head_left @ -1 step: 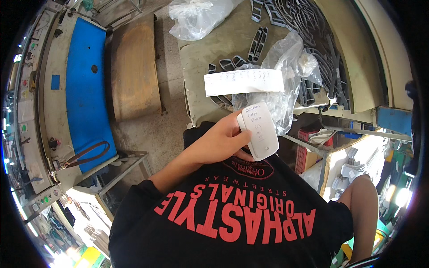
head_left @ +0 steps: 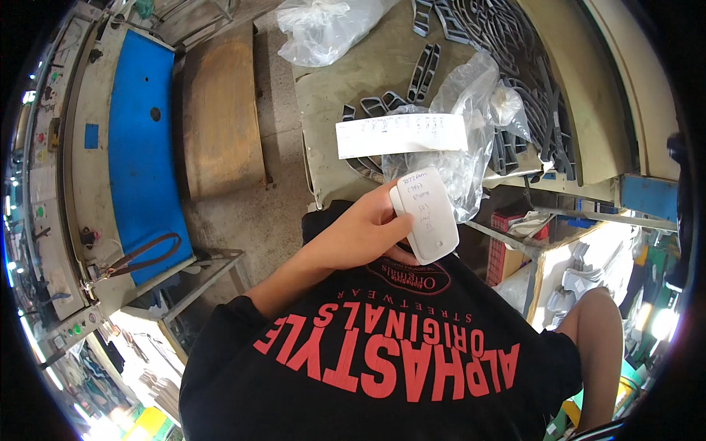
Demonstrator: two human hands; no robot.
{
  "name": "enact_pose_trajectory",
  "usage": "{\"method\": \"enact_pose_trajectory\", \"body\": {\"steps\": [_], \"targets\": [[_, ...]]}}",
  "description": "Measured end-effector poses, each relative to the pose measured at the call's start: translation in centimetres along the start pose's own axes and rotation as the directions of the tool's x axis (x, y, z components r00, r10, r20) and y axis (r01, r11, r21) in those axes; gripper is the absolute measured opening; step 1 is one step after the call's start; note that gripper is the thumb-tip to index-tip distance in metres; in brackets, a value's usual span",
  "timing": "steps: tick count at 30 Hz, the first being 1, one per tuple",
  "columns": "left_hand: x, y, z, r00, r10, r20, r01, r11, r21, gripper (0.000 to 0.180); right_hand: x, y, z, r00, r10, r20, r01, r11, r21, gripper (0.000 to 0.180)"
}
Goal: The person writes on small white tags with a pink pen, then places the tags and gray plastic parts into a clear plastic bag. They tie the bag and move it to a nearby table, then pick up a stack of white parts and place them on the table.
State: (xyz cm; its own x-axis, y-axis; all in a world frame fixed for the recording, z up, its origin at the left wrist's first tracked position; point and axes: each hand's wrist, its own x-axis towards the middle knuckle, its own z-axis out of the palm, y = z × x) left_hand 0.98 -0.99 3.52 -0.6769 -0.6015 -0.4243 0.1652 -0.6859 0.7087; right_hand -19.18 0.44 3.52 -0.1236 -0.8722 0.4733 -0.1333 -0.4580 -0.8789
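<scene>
My left hand [head_left: 371, 231] is closed round the left edge of a white rounded stack of cards [head_left: 428, 217], held in front of my black shirt. Its top face carries handwriting and has a small hole at the lower end. My thumb lies on the top face, while the other fingers are mostly hidden beneath. Just beyond the stack, a long white paper sheet [head_left: 401, 135] rests over a clear plastic bag [head_left: 471, 99] and some metal cutting dies [head_left: 424, 73]. My right arm hangs down at the lower right, its hand out of view.
A worn table [head_left: 320, 92] carries the dies, with more piled at far right. Another clear bag [head_left: 331, 29] lies at its far edge. Leftward stand a brown board [head_left: 220, 110] and a machine with a blue panel [head_left: 143, 162]. A red crate [head_left: 504, 253] sits below right.
</scene>
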Motion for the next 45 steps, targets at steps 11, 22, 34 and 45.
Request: {"method": "enact_pose_trajectory", "body": {"steps": [11, 22, 34, 45], "targets": [[0.0, 0.3, -0.5, 0.995, 0.093, -0.020, -0.094, 0.993, -0.072, 0.054, 2.4, -8.0, -5.3, 0.991, -0.097, -0.089, 0.097, 0.995, -0.002, 0.043], [-0.2, 0.2, 0.5, 0.968, 0.201, -0.153, -0.198, 0.980, 0.035, 0.041, 0.1, -2.6, 1.1, 0.973, 0.163, 0.166, -0.135, 0.977, -0.166, 0.043], [-0.5, 1.0, 0.7, 0.976, 0.150, -0.161, -0.158, 0.987, -0.036, 0.037, -0.7, -0.8, 1.8, 0.982, 0.114, 0.154, -0.031, 0.886, -0.463, 0.052], [-0.4, 0.4, 0.2, 0.972, 0.175, -0.159, -0.180, 0.983, -0.018, 0.036, -0.6, -0.4, 2.0, 0.976, 0.113, 0.184, -0.021, 0.897, -0.441, 0.050]]}}
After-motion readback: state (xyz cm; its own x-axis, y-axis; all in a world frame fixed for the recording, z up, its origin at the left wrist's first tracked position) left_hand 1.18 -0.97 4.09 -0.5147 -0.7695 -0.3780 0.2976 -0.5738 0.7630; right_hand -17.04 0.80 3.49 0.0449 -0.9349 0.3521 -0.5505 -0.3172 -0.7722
